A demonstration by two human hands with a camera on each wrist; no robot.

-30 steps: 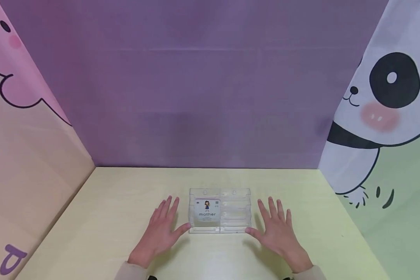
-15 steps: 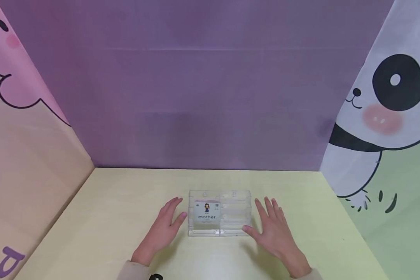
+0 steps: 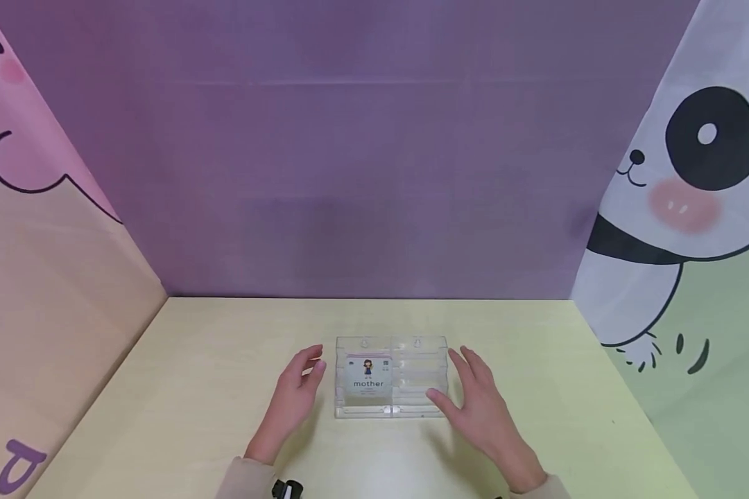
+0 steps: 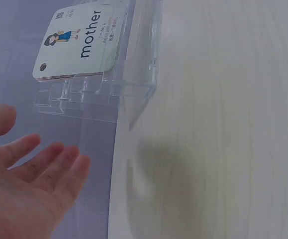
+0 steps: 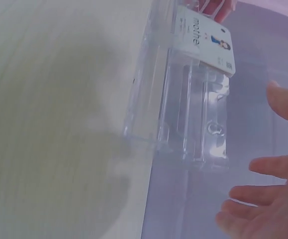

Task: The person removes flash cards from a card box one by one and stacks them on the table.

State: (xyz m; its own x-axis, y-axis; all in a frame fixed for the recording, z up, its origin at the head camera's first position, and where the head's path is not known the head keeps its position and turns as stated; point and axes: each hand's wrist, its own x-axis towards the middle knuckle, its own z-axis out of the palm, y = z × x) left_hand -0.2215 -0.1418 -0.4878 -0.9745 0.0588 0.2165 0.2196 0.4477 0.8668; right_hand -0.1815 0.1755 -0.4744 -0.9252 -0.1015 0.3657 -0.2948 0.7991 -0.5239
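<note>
A clear plastic card holder with stepped slots stands on the table, in the middle of the head view. Its left half carries a stack of white cards; the front one shows a drawn figure and the word "mother". My left hand hovers just left of the holder, fingers relaxed and slightly bent, with a gap between them and the plastic in the left wrist view. On the other side my right hand is held with thumb and fingers spread, near the holder's right edge. Neither hand holds anything.
The pale wooden table ends at a purple backdrop. A printed pink panel rises at the left, and a panda-print panel at the right. A black wrist strap shows at the left sleeve.
Both hands have drawn inward and their fingers are less spread, the left one's bending more. The right thumb has moved up and left in front of the holder. The holder stays put.
</note>
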